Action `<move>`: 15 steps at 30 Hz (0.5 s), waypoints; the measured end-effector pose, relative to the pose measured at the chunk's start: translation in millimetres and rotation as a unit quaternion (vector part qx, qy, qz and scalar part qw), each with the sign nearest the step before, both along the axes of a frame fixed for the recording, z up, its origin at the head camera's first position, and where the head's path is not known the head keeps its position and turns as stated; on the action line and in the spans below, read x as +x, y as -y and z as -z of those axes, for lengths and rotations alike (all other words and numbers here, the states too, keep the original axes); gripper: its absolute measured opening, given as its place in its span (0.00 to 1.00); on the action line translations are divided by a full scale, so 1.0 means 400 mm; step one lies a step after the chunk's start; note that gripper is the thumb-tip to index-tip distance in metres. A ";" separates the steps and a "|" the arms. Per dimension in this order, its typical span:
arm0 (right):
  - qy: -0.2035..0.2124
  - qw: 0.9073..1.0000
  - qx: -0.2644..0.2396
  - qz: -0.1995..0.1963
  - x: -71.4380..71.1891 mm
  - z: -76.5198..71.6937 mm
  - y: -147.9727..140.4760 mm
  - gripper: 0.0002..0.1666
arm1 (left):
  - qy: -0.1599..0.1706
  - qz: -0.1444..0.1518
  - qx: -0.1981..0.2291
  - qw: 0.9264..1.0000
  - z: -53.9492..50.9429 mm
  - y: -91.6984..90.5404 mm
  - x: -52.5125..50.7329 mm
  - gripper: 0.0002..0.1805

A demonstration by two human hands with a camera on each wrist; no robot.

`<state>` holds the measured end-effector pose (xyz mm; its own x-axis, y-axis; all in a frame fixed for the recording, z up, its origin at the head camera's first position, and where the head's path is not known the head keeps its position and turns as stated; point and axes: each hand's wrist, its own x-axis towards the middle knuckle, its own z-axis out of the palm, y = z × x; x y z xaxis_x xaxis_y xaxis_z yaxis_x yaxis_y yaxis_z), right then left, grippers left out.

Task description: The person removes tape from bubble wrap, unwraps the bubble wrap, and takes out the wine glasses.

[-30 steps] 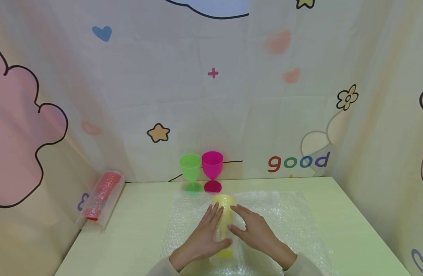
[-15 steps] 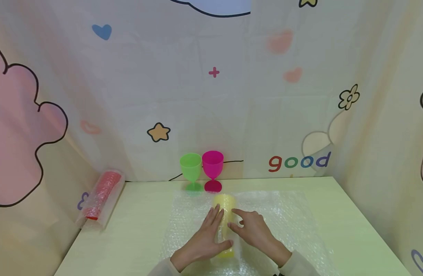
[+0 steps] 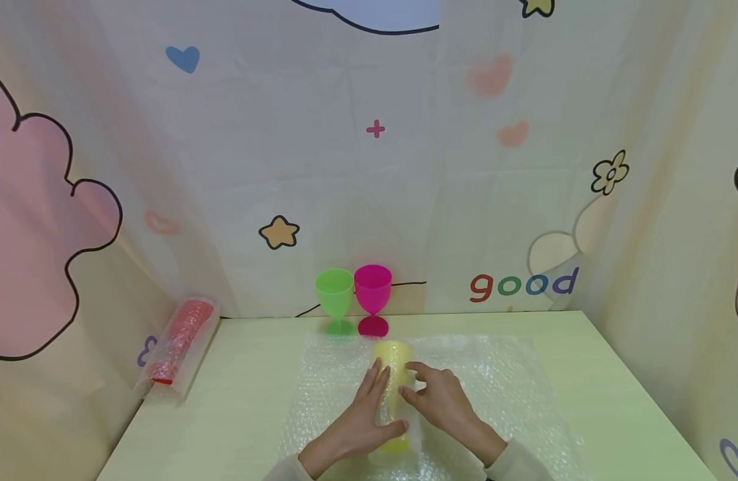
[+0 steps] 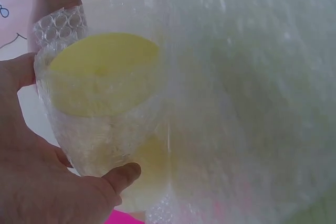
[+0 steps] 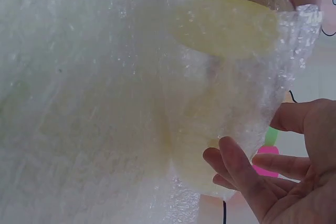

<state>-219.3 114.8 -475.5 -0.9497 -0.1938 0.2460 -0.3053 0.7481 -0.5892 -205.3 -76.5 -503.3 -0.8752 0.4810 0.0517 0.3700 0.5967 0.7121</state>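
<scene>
A yellow goblet [image 3: 393,353] lies lengthwise on a sheet of bubble wrap [image 3: 495,384], with a layer of the wrap over it. In the left wrist view, the goblet's round end [image 4: 105,72] shows through the film. My left hand [image 3: 361,417] rests along its left side, fingers straight, thumb reaching across near the close end. On the right side, my right hand [image 3: 444,397] has its fingers bent, index finger and thumb at the wrap's edge. The right wrist view shows those fingers [image 5: 244,174] against the cloudy film; their exact contact is partly hidden.
Behind the wrap stand a green goblet [image 3: 335,294] and a pink goblet [image 3: 373,290], side by side by the curtain [image 3: 357,187]. A red object rolled in bubble wrap [image 3: 182,341] lies at the left edge of the pale table [image 3: 236,394].
My right hand's fingers have gone from spread to bent, with index finger and thumb at the wrap's edge. My left hand has stayed on the goblet.
</scene>
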 end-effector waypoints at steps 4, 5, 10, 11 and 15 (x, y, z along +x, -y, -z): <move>-0.008 1.000 0.004 0.002 0.002 -0.005 -0.003 0.23 | 0.017 0.000 0.011 1.000 -0.010 -0.008 0.016 0.54; -0.008 1.000 0.007 0.002 0.003 -0.005 -0.004 0.23 | 0.019 -0.001 0.010 1.000 -0.012 -0.010 0.020 0.54; -0.010 1.000 0.027 0.002 0.007 -0.004 -0.005 0.22 | -0.025 -0.020 -0.028 0.999 -0.013 -0.024 0.027 0.53; -0.014 0.999 0.032 0.001 0.009 -0.004 -0.005 0.22 | -0.036 -0.024 -0.035 0.998 -0.014 -0.026 0.025 0.53; -0.044 0.997 0.069 -0.001 0.011 -0.001 -0.002 0.22 | -0.066 -0.022 -0.057 0.996 -0.015 -0.033 0.017 0.52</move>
